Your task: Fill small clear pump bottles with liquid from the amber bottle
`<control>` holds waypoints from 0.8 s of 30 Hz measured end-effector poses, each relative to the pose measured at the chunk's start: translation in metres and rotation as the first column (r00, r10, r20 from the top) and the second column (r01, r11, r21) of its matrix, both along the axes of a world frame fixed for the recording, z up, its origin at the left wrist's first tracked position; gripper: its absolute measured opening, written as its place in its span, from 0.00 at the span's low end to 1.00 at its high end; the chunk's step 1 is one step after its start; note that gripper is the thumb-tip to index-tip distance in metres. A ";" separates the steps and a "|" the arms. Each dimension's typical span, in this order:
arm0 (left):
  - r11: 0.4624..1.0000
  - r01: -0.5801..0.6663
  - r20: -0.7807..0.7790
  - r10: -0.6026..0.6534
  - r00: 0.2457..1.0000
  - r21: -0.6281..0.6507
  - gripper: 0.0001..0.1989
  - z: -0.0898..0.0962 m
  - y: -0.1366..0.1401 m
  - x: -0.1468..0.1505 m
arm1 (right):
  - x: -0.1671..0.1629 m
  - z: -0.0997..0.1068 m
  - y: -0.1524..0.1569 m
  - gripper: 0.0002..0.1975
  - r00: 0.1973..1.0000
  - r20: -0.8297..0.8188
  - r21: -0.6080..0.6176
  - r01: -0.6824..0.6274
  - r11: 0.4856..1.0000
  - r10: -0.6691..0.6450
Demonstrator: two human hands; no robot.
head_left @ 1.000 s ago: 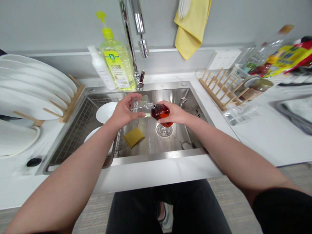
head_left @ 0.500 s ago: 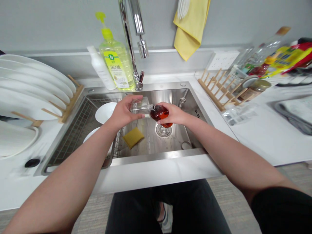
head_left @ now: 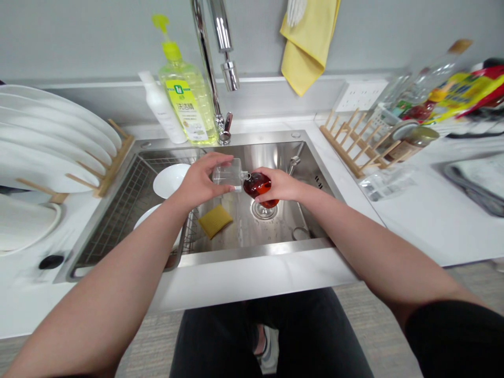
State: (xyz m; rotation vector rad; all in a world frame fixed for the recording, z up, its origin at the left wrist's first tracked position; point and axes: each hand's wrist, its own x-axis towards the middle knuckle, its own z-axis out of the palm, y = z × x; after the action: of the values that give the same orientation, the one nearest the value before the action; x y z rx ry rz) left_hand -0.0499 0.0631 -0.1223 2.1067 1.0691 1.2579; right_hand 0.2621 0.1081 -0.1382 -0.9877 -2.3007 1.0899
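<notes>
Grey wall [head_left: 118, 42] up top, white desk [head_left: 429, 233] w/ steel sink [head_left: 260, 232] mid-frame. Ctr: L hand [head_left: 197, 181] grip pinches clear bottle [head_left: 227, 174], R hand [head_left: 280, 185] grip clasps red bottle [head_left: 257, 184], both over sink, necks v. close. Yellow sponge [head_left: 214, 221] in sink, L of ctr.

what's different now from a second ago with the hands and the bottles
The left hand has turned slightly, and the clear bottle in it has tipped a little and sits slightly lower in the picture. Nothing was taken hold of or let go. The right hand still holds the red bottle in about the same place, the two necks close together; the yellow sponge stayed put.
</notes>
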 end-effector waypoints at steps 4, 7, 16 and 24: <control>1.000 0.019 -0.005 -0.019 1.000 -0.002 0.41 0.001 -0.002 0.000 | 0.000 0.001 -0.001 0.40 1.000 0.019 0.000 -0.007 1.000 0.007; 1.000 0.017 -0.022 -0.017 1.000 -0.009 0.41 0.002 -0.003 0.000 | 0.000 0.000 0.000 0.40 1.000 0.031 0.001 -0.008 1.000 0.008; 1.000 -0.008 -0.035 0.007 0.999 -0.030 0.42 0.007 -0.006 0.003 | 0.000 0.000 -0.001 0.42 0.999 0.039 -0.001 -0.002 1.000 0.002; 1.000 -0.017 -0.038 0.016 0.999 -0.021 0.42 0.006 -0.005 0.003 | 0.000 0.001 -0.001 0.43 0.999 0.041 0.004 -0.004 1.000 0.004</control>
State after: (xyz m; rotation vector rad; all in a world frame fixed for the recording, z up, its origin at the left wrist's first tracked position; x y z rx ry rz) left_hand -0.0469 0.0585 -0.1161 2.1180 1.1137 1.2133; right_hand 0.2624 0.1069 -0.1373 -1.0132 -2.3376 1.0756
